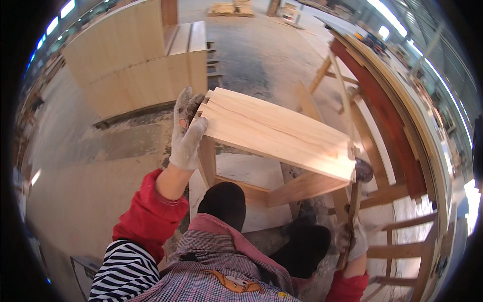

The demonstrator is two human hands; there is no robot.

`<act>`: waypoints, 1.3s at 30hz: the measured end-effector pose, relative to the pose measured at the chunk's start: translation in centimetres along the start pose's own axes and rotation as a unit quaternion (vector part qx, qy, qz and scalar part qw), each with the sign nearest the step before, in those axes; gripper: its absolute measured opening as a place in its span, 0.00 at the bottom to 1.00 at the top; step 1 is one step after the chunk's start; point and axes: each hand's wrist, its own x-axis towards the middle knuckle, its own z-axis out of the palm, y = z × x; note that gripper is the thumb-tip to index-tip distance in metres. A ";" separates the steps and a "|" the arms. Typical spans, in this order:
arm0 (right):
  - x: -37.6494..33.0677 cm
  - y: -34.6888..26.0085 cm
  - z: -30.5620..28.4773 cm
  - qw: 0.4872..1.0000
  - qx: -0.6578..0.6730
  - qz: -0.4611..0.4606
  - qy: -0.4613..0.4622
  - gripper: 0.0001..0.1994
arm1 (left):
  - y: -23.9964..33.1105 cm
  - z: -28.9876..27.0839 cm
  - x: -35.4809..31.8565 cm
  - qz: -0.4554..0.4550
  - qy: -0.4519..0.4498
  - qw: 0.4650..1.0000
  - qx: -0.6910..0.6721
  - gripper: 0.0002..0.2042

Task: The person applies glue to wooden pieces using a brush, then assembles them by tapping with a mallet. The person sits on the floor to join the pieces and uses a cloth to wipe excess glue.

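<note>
The gloved left hand [186, 132] grips the left end of the pale rectangular wooden tabletop [275, 132], fingers curled over its edge. The gloved right hand [353, 240] closes around what appears to be a hammer handle [352, 211] below the tabletop's right end.

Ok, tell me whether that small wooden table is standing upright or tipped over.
Upright. The wooden table has its plank top facing up, legs running down to the floor; the gloved left hand grips its corner.

You're wearing worn grey-white work gloves on left hand [187, 132] & right hand [353, 237] — red sleeve covers, black-white striped top, plaid apron w/ pinkish trim, black trousers.
</note>
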 end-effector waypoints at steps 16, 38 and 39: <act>-0.8 0.5 -0.1 0.995 0.019 -0.045 -0.090 0.21 | 0.3 -0.2 0.0 -0.043 -0.040 0.997 -0.056 0.33; -4.4 1.1 1.8 0.996 -0.013 -0.053 -0.074 0.23 | -3.2 -1.9 8.4 -0.249 -0.116 0.954 -0.119 0.26; -4.9 0.8 2.1 0.997 -0.009 -0.048 -0.053 0.21 | -3.3 -2.1 8.7 -0.271 -0.127 0.948 -0.111 0.23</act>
